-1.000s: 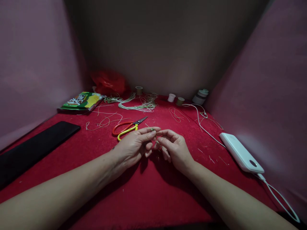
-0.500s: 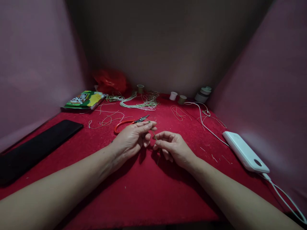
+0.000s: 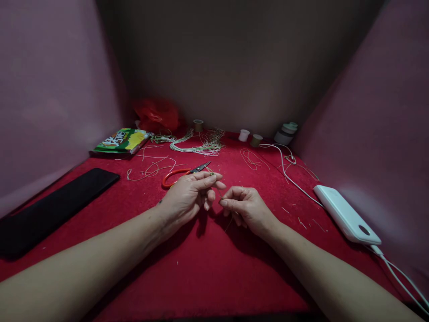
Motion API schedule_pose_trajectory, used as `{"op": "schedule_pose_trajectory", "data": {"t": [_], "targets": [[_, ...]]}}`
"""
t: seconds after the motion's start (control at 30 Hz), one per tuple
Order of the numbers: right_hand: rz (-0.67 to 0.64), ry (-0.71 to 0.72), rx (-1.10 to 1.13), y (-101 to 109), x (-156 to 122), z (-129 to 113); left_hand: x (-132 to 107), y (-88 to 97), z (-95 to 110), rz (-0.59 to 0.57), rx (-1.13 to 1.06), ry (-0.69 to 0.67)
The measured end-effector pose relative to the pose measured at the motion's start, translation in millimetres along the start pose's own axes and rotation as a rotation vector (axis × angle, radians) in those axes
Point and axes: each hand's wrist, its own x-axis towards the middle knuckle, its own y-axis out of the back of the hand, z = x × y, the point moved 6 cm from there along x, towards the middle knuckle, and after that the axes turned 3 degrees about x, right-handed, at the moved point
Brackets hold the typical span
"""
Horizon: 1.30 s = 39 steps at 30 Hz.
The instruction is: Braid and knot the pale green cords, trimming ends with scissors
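Observation:
Between my hands runs a thin greenish-brown thread (image 3: 219, 192). My left hand (image 3: 192, 192) pinches its upper part between thumb and forefinger, where a small green bit shows. Lower down, my right hand (image 3: 246, 205) grips the thread with thumb and forefinger, and a loose end hangs beneath it. Just behind my left hand lie scissors with red handles (image 3: 167, 179), partly covered by that hand, their dark blades pointing right.
Loose cords (image 3: 197, 148) lie at the back beside a green and yellow packet (image 3: 124, 141) and a red plastic bag (image 3: 157, 114). Thread spools (image 3: 244, 135) stand behind. A black case (image 3: 60, 208) is at left, a white power bank (image 3: 346, 214) with cables at right.
My right hand has moved slightly right, away from my left, and more thread shows between them. The whole view has shifted a little. Both hands keep hold of the thread.

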Motion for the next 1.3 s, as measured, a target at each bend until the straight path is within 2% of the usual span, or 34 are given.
{"op": "schedule_pose_trajectory", "data": {"t": [0.23, 0.4, 0.47, 0.6, 0.73, 0.83, 1.07, 1.3], "targets": [[0.008, -0.006, -0.066, 5, 2, -3, 1, 3.7, -4, 0.007, 0.134, 0.023], [0.036, 0.086, 0.118, 9, -1, -14, -3, -0.3, -4, -0.05, 0.32, -0.007], [0.024, 0.063, 0.209, 9, -3, -15, -6, -4.9, 0, -0.066, 0.431, -0.074], [-0.012, 0.023, 0.322, 5, -5, -13, -11, -16.1, 13, -0.093, 0.704, -0.294], [-0.019, -0.006, 0.376, 2, -3, -7, -13, -20.0, 11, -0.121, 0.833, -0.33], [-0.038, 0.002, 0.399, 1, -1, -5, -13, -20.3, 8, -0.152, 0.827, -0.292], [-0.013, 0.067, 0.419, 2, -2, -7, -14, -14.1, -1, -0.128, 0.632, -0.074], [0.035, 0.071, 0.398, 6, 0, -6, -11, -6.3, -1, -0.034, 0.444, 0.001]]}}
